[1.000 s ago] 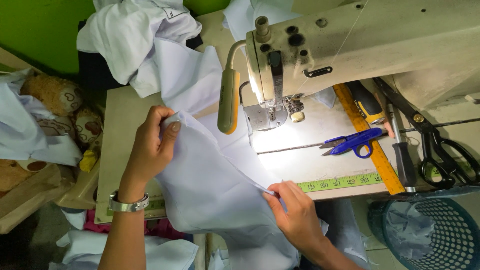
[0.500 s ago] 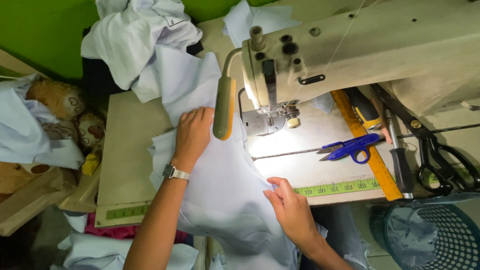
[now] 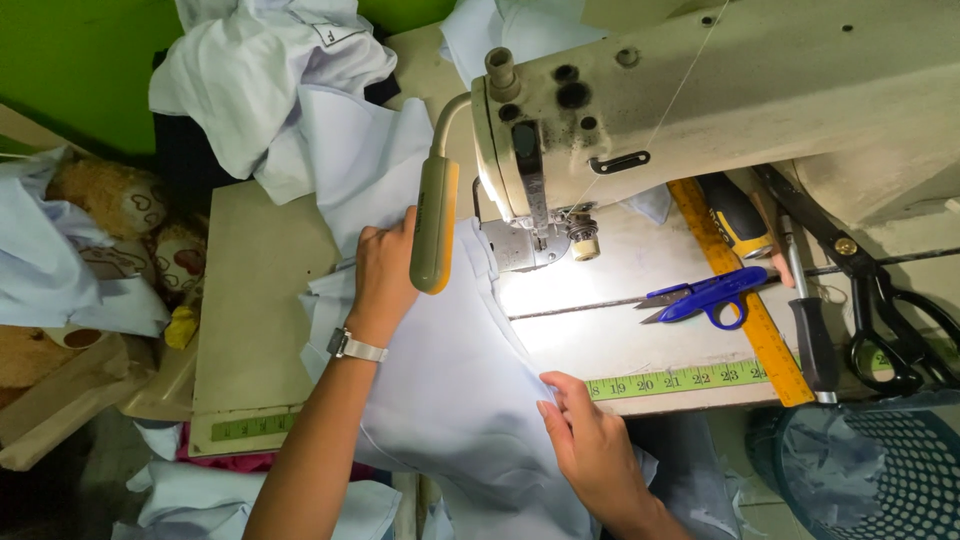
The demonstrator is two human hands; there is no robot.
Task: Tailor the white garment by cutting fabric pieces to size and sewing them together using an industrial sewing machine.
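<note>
— White cloth (image 3: 450,390) runs lengthwise from six o'clock, at the near edge of the surface (image 3: 250,300), up to twelve o'clock under the head of the sewing machine (image 3: 700,90). That's what I see from here.

— And my hands?

— I read your left hand (image 3: 385,275) as lying flat, fingers together, pressing the cloth at about nine o'clock from the needle, just behind the lamp (image 3: 435,225). Your right hand (image 3: 590,440) sits at five o'clock, fingers pinching the cloth's edge beside the tape measure (image 3: 680,378).

— Which is nearer the needle?

— The left. The blue snips (image 3: 705,297) lie apart at three o'clock, untouched.
</note>
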